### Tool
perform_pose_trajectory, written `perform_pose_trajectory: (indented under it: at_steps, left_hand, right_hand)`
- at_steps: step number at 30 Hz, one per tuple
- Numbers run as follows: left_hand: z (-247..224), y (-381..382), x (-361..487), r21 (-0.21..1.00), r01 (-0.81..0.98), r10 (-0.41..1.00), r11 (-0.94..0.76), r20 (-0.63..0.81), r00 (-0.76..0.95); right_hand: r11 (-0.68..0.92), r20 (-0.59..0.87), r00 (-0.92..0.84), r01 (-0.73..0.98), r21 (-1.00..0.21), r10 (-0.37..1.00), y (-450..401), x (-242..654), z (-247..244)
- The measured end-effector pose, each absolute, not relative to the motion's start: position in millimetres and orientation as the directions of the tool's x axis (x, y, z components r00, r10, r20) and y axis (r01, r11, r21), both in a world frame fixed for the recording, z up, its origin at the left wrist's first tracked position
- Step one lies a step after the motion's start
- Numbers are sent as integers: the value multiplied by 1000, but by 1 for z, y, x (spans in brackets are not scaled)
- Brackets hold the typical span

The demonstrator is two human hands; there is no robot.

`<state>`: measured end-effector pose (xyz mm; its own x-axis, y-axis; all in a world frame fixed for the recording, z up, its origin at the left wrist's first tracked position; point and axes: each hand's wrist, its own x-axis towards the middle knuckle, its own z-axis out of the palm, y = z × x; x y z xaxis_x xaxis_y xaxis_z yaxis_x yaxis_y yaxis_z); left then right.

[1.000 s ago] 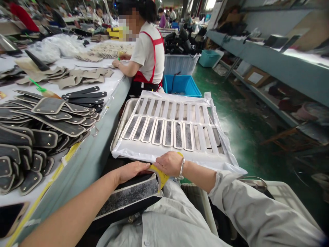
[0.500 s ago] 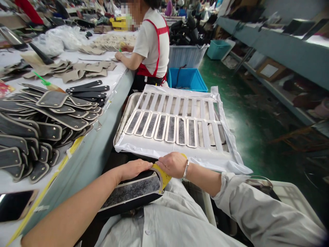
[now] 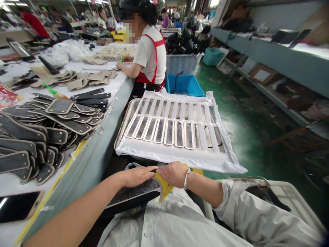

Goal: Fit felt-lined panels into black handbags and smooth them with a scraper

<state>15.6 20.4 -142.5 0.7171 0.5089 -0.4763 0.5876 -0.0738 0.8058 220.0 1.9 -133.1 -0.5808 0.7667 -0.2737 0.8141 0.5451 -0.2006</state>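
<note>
My right hand (image 3: 174, 173) is closed on a curved yellow sheet (image 3: 164, 187), which bends down below the fingers. Close against its fingertips, my left hand (image 3: 137, 175) has its fingertips and thumb drawn together in a pinch. What lies between them is hidden. Below the left hand, over my lap, is a speckled dark panel with a pale rim (image 3: 138, 189), resting on a black pad (image 3: 132, 200). In front stands a white slotted frame (image 3: 154, 151), with several rounded dark strips with pale borders (image 3: 161, 130) laid in a row across it.
On the table at left lie a heap of dark riveted straps (image 3: 56, 132), a phone (image 3: 19, 206) and beige pieces (image 3: 84, 79). A co-worker (image 3: 151, 51) in a red-strapped apron sits ahead, near a blue bin (image 3: 184, 85). A white crate (image 3: 293, 195) stands at my right.
The yellow sheet now shows more of its curved lower edge, away from the panel's end. A rounded pale rim has come into sight behind my left hand. The camera view has tilted up slightly.
</note>
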Motion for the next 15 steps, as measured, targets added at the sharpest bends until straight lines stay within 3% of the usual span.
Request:
perform_pose_trajectory:
  at_steps: [11, 13, 15]
  left_hand:
    - [-127, 29, 13, 741, 647, 448, -179, -524, 724]
    - [-126, 35, 14, 740, 641, 446, -205, -513, 734]
    - [-128, 38, 14, 754, 629, 460, -189, -498, 736]
  right_hand:
    - [533, -437, -576, 814, -231, 691, 8, 216, -118]
    - [523, -425, -606, 795, -306, 673, 14, 225, -118]
    - [435, -342, -637, 744, -508, 691, 21, 237, -121]
